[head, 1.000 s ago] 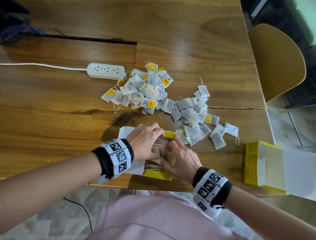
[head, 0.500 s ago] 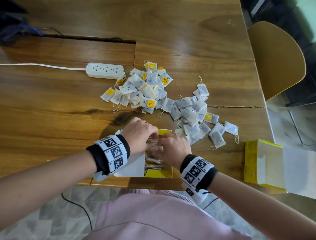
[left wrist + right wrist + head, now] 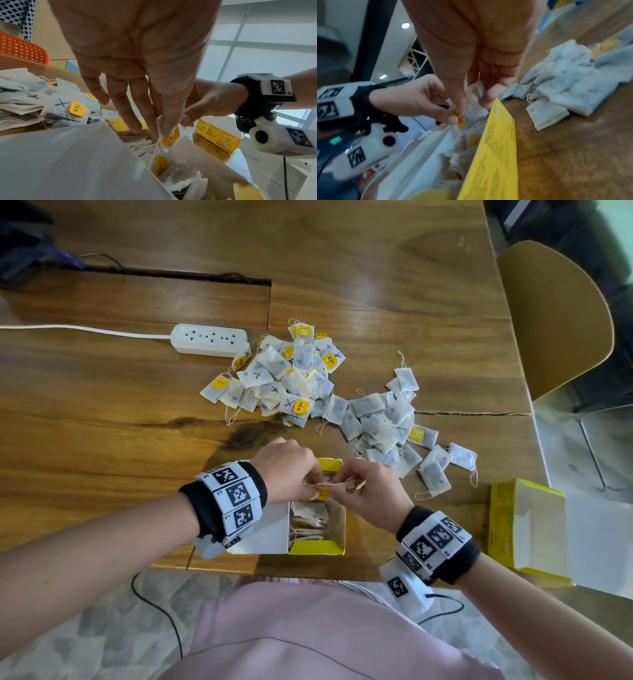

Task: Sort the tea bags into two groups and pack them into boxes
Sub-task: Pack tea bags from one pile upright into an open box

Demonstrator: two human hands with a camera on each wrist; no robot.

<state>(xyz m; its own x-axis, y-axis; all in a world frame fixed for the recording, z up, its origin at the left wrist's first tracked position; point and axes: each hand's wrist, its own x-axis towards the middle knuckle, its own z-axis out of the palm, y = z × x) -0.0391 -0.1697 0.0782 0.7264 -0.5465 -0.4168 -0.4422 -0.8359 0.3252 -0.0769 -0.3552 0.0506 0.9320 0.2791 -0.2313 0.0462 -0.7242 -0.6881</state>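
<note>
An open yellow box (image 3: 317,548) with tea bags standing in it sits at the table's front edge. Above its far end both hands meet on one tea bag (image 3: 329,486). My left hand (image 3: 317,488) pinches the bag and its yellow tag (image 3: 169,138) between thumb and forefinger (image 3: 164,129). My right hand (image 3: 352,484) pinches the bag's paper (image 3: 475,90) from the other side. Strings run from it down into the box. Loose tea bags lie beyond: an X-marked pile (image 3: 281,378) on the left, a purple-marked pile (image 3: 387,419) on the right.
A second open yellow box (image 3: 524,525) lies at the right table edge. A white power strip (image 3: 209,339) with its cable sits behind the left pile. A yellow chair (image 3: 555,313) stands off the table's right side. Bare wood spreads to the left.
Both hands were down in the box among the packed bags. They have come up and moved to the box's far end, now pinching one tea bag between them.
</note>
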